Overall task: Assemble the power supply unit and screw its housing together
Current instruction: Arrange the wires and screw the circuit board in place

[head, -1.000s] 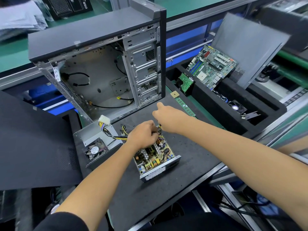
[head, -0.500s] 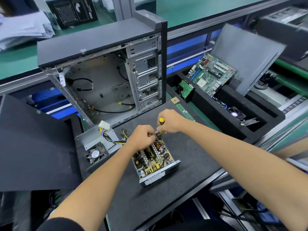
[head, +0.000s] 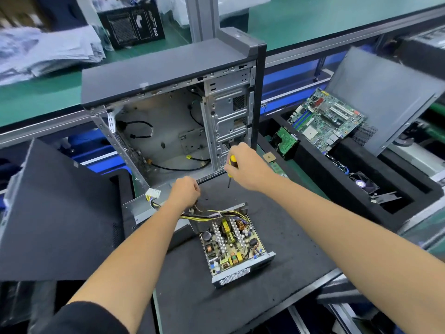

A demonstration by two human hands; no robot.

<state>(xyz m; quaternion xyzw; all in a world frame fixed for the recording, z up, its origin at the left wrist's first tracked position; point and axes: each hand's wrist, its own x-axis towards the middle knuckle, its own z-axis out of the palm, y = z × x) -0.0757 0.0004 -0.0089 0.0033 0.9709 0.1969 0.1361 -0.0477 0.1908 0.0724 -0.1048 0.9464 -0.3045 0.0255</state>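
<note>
Right hand [head: 250, 168] lifted screwdriver [head: 231, 165], black mat [head: 284, 237], green benches [head: 313, 18] behind

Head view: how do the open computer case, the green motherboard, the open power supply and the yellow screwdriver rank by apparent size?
1. computer case, by far the largest.
2 and 3. power supply and motherboard look alike; the supply lies nearer the camera, so no ranking.
4. screwdriver, smallest, though the right hand partly hides it.
</note>
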